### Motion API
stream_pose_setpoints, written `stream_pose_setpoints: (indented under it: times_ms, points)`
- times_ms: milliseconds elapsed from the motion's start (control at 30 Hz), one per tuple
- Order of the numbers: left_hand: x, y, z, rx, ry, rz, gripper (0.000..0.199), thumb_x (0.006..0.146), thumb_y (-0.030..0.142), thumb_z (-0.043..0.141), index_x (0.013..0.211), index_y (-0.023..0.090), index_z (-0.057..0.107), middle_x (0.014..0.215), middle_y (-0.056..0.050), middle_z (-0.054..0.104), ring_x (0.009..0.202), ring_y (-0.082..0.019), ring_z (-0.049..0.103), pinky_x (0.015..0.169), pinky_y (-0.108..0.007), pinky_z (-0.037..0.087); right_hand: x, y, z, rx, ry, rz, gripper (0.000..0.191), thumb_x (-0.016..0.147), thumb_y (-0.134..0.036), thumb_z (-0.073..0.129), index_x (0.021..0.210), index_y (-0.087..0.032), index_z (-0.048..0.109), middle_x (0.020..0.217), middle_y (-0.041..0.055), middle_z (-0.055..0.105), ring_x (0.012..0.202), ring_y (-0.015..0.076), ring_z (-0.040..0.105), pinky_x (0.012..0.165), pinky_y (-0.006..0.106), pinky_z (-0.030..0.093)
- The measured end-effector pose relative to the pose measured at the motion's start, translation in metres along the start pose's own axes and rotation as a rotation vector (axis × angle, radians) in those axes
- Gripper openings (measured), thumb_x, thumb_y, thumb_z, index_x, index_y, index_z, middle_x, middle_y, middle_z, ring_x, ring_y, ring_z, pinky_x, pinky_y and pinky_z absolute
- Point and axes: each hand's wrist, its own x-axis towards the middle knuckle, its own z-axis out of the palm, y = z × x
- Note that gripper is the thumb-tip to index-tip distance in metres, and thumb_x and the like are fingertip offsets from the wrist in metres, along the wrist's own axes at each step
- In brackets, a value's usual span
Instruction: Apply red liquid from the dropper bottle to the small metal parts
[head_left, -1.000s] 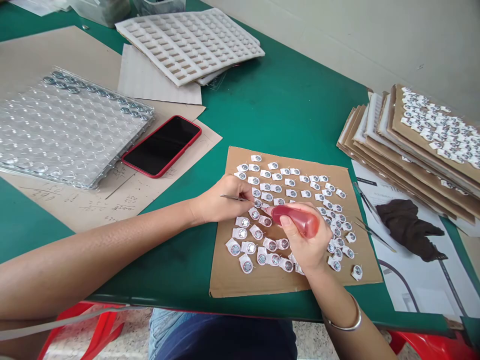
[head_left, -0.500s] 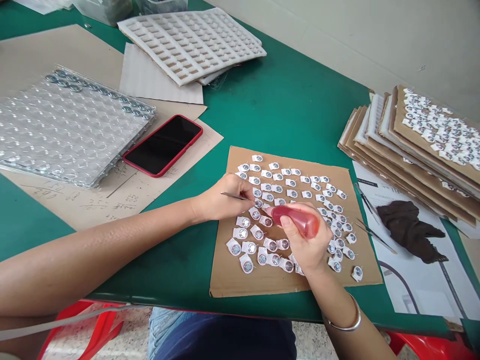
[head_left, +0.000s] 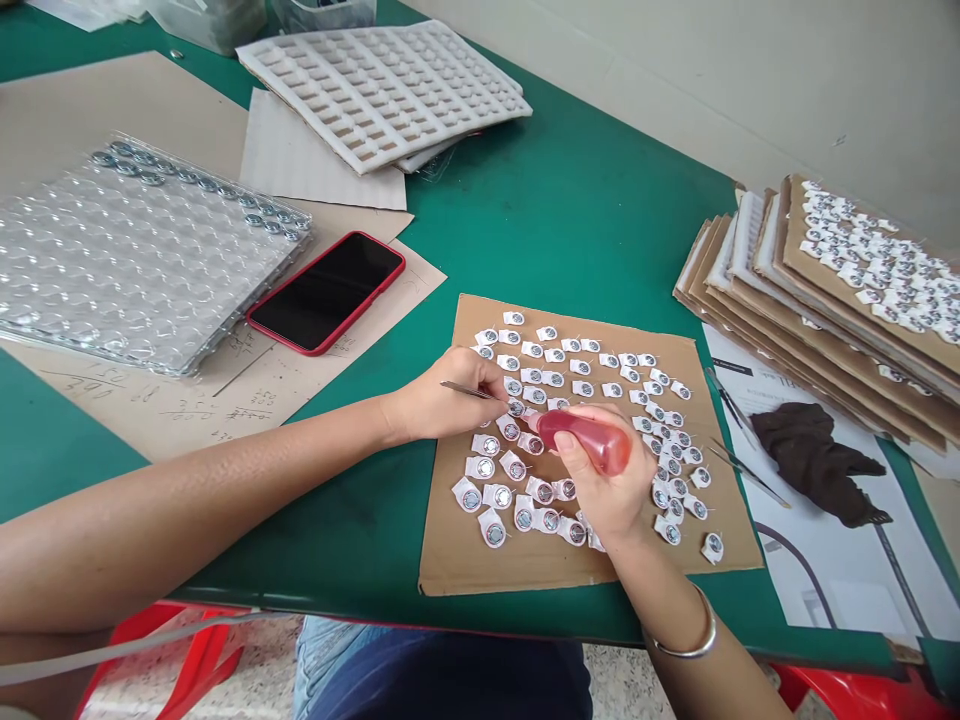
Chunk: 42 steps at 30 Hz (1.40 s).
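Note:
My left hand (head_left: 457, 395) is closed in a pinch on slim metal tweezers (head_left: 465, 389), whose tips are hidden behind the fingers. My right hand (head_left: 619, 490) wraps round a small red squeeze bottle (head_left: 585, 438), tilted with its nozzle toward the left. The nozzle lies close to the left fingertips, over small round parts with white tabs; whether it touches one I cannot tell. Several such parts, like this one (head_left: 493, 528), lie in loose rows on a brown cardboard sheet (head_left: 457, 565) beneath both hands.
At left are a clear blister tray (head_left: 135, 270) and a red-cased phone (head_left: 327, 292). A white foam tray (head_left: 390, 90) lies at the back. To the right, a stack of cardboard sheets (head_left: 832, 330) stands near loose tweezers (head_left: 750, 474) and a dark cloth (head_left: 817, 460).
My right hand and the red bottle have shifted slightly left. The left hand with the tweezers stays nearly in place.

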Motion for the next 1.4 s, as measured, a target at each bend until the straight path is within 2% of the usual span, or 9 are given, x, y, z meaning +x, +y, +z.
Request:
stream_pose_setpoints:
  times_ms: [333,833,933,1067,1200,1333,1400]
  points:
    - [0.000,0.002,-0.002,-0.013,-0.002,0.004,0.012,0.067,0.013,0.056,0.066,0.012,0.068,0.061,-0.001,0.065,0.055,-0.010,0.056,0.046,-0.018,0.038,-0.001,0.000,0.002,0.003,0.006,-0.021,0.023,0.074,-0.024,0.067,0.095,-0.019,0.060,0.087,0.0047,0.065,0.081,0.0179,0.063,0.070,0.037,0.055]
    - [0.001,0.000,-0.001,0.007,0.001,-0.015,0.011,0.068,0.014,0.058,0.068,0.013,0.069,0.062,-0.001,0.066,0.056,-0.010,0.058,0.047,-0.018,0.039,-0.003,0.002,0.002,0.035,-0.010,-0.020,0.028,0.070,-0.019,0.070,0.096,-0.018,0.060,0.090,0.0046,0.065,0.085,0.0177,0.063,0.074,0.037,0.054]
    - [-0.001,0.001,-0.001,0.022,0.004,-0.009,0.010,0.069,0.014,0.059,0.067,0.013,0.069,0.062,-0.001,0.066,0.056,-0.010,0.057,0.047,-0.018,0.039,-0.004,0.009,0.000,0.147,0.079,0.071,0.024,0.071,-0.022,0.068,0.094,-0.019,0.061,0.087,0.0044,0.066,0.080,0.0182,0.065,0.065,0.035,0.055]
    - [-0.007,0.008,-0.004,0.035,0.025,0.055,0.009,0.070,0.015,0.061,0.070,0.013,0.070,0.067,-0.002,0.068,0.060,-0.011,0.060,0.051,-0.019,0.042,0.006,0.021,-0.014,0.567,0.269,0.366,0.019,0.080,-0.037,0.054,0.084,-0.019,0.059,0.069,0.0010,0.064,0.055,0.0158,0.064,0.041,0.027,0.047]
    - [-0.008,0.018,-0.012,-0.122,0.156,0.027,0.010,0.070,0.022,0.067,0.075,0.014,0.071,0.076,-0.004,0.071,0.069,-0.015,0.064,0.059,-0.022,0.046,0.024,0.023,-0.035,0.891,0.399,0.585,0.035,0.080,-0.051,0.047,0.071,-0.019,0.056,0.061,0.0012,0.062,0.050,0.0124,0.059,0.038,0.021,0.038]
    - [0.005,0.013,-0.025,-0.370,0.432,-0.091,0.016,0.058,0.021,0.078,0.067,0.013,0.070,0.070,-0.006,0.070,0.067,-0.015,0.063,0.061,-0.023,0.047,0.034,0.019,-0.053,1.076,0.472,0.710,0.039,0.075,-0.057,0.051,0.072,-0.019,0.055,0.066,0.0004,0.061,0.047,0.0080,0.052,0.040,0.020,0.039]
    - [0.012,0.006,-0.030,-0.413,0.541,-0.100,0.016,0.057,0.024,0.078,0.065,0.014,0.068,0.067,-0.003,0.069,0.066,-0.014,0.062,0.062,-0.023,0.047,0.035,0.019,-0.060,1.137,0.485,0.735,0.038,0.074,-0.057,0.052,0.073,-0.019,0.054,0.066,-0.0004,0.060,0.046,0.0072,0.050,0.041,0.020,0.039]
